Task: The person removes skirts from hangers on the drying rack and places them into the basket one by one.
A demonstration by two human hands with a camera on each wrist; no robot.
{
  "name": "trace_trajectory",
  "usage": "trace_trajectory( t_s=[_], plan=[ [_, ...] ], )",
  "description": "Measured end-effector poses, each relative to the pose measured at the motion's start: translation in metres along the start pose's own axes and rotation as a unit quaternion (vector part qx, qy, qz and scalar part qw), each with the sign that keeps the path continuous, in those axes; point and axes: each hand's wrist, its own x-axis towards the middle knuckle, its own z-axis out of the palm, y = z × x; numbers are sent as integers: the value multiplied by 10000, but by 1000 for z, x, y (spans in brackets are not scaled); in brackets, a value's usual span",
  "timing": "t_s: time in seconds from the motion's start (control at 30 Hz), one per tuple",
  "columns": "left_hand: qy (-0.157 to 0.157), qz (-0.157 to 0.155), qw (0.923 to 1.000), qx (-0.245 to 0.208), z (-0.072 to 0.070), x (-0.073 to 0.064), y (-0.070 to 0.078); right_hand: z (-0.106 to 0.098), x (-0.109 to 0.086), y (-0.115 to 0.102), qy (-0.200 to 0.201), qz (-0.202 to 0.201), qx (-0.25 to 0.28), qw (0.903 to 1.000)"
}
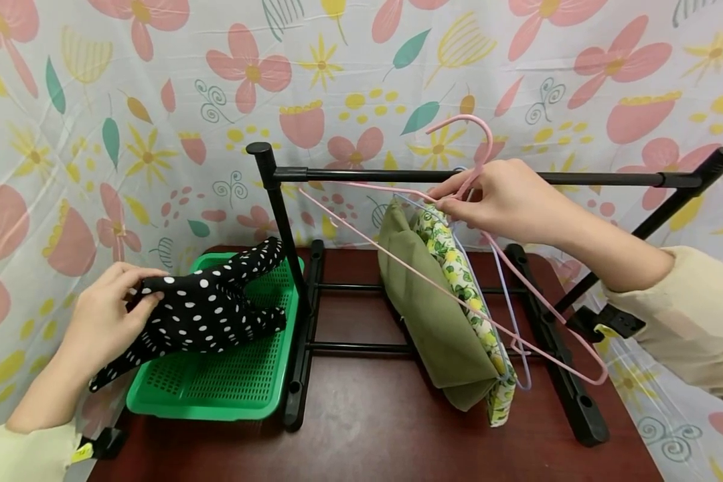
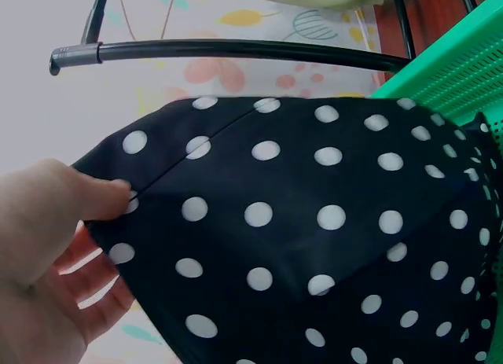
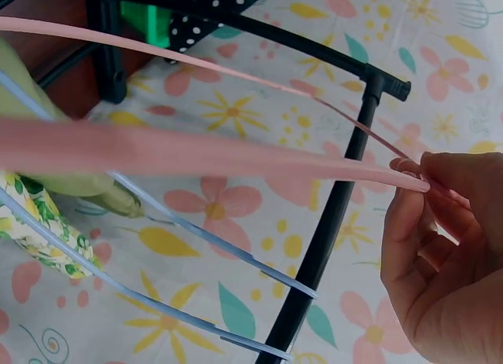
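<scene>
- At the cuffs of cream sleeves [image 1: 27, 458], small yellow labels [image 1: 83, 452]; markings too small to read.
- In the left hand [image 1: 111, 304], a black polka-dot garment [image 1: 211, 308]; pinched at an edge between thumb and fingers, with slight gaps between the fingers behind the cloth; soft, smooth, crossed by a thin seam, printed with round white dots.
- Partly over a green basket [image 1: 187, 407], partly past its left side; long axis from lower left to upper right in the head view, with two narrow ends toward the upper right and a pointed corner drooping at lower left; below, plastic-looking perforated walls in a rectangular shape.
- In the right hand [image 1: 506, 204], a slim pink hanger [image 3: 141, 148]; pinched near the neck between thumb and index finger, with the other fingers curled; triangular, hook upward with its opening toward the left, long lower bar sloping from upper left to lower right.
- Just behind, a pale blue hanger [image 3: 204, 229]; alongside, matte olive cloth [image 1: 428, 321] touching lemon-print cloth [image 1: 458, 264], both hanging below the top bar.
- Around these, a black tubular rack [image 1: 373, 176]; on a glossy reddish-brown table [image 1: 397, 435], before a floral curtain [image 1: 361, 67].
</scene>
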Motion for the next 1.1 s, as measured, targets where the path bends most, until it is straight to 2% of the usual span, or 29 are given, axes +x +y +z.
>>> trace_trajectory(
  t_s=[0.17,0.33,0.43,0.53,0.63,0.73,0.8,0.93,1.1],
  plan=[
    [-570,395,9976,-88,9,-3,-3,-5,-2,-2,2,-2,71,10000],
    [-1091,682,9917,3,30,-8,-6,-9,-4,-4,-85,32,181,9998],
    [-1533,646,9861,7,44,-14,-6,-10,-6,-4,-50,-28,143,9999],
    [-1962,452,9795,-41,56,-20,-7,-11,-8,-3,50,-151,83,9998],
    [-2261,266,9737,-59,65,-25,-9,-12,-11,-1,128,-350,36,9993],
    [-2435,139,9698,0,71,-28,-10,-12,-14,3,223,-568,6,9981],
    [-2507,173,9679,36,74,-30,-11,-11,-16,5,306,-672,-48,9973],
    [-2558,369,9660,68,83,-36,-11,-11,-22,10,520,-817,-152,9952],
    [-2473,640,9667,133,95,-45,-12,-13,-32,18,782,-1065,-95,9912]
  ],
)
